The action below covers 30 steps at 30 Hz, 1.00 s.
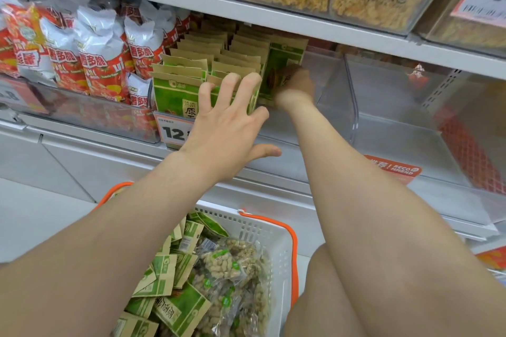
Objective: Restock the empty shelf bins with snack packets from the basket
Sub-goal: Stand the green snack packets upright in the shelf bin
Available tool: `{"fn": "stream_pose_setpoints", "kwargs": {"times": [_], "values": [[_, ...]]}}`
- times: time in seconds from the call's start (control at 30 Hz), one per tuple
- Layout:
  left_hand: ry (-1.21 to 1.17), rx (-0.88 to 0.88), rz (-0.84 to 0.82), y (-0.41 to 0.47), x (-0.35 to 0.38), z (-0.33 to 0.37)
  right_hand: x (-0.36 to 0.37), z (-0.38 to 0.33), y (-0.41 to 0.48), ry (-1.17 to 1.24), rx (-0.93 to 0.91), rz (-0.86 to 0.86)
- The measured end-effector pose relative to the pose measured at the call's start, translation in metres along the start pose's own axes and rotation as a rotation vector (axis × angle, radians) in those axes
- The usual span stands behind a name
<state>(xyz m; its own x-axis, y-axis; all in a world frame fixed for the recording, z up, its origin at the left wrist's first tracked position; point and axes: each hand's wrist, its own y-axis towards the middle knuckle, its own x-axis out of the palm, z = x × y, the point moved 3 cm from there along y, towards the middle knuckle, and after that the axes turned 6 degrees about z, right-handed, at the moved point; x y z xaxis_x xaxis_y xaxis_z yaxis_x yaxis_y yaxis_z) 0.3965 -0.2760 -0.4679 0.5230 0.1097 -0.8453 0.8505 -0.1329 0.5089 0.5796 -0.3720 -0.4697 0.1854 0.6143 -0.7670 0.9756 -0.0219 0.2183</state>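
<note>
- The left hand (230, 128) is flat and spread, with straight fingers pressed against the front of the packet rows (191, 68) standing in the clear bin (336, 96); it grips nothing.
- The right hand (294, 85) is blurred. From here it looks wrapped round the lower part of one green packet (287, 55), held upright at the right end of the rows, inside the same bin.
- More of these packets lie loose in the white basket (262, 230) below, mixed with see-through nut bags (227, 262).
- The packets are flat pouches of kraft-brown paper with green printed faces and folded tops. They look light and fairly stiff, so they should stand on edge if packed close.
- I'd hold one by its flat sides low down, as here; the matte paper should give good grip and it shouldn't crush easily.
- The bin walls are hard, glossy clear plastic with rounded corners. The neighbouring bin (397, 139) to the right holds nothing I can see.
- The basket is perforated plastic with orange handles, and crinkly red-and-white bags (101, 63) fill the bin on the left.
</note>
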Motion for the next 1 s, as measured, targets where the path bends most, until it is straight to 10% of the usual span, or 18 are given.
{"fn": "stream_pose_setpoints", "kwargs": {"times": [0.47, 0.8, 1.0], "values": [[-0.101, -0.003, 0.005, -0.003, -0.007, -0.005, 0.008, 0.013, -0.009, 0.040, -0.032, -0.291], [-0.232, 0.021, 0.164, -0.016, -0.041, -0.006, -0.046, -0.002, -0.069, -0.135, -0.320, -0.168], [-0.288, -0.060, -0.298, -0.046, -0.031, -0.024, -0.087, -0.036, -0.138, -0.203, -0.609, 0.015]]}}
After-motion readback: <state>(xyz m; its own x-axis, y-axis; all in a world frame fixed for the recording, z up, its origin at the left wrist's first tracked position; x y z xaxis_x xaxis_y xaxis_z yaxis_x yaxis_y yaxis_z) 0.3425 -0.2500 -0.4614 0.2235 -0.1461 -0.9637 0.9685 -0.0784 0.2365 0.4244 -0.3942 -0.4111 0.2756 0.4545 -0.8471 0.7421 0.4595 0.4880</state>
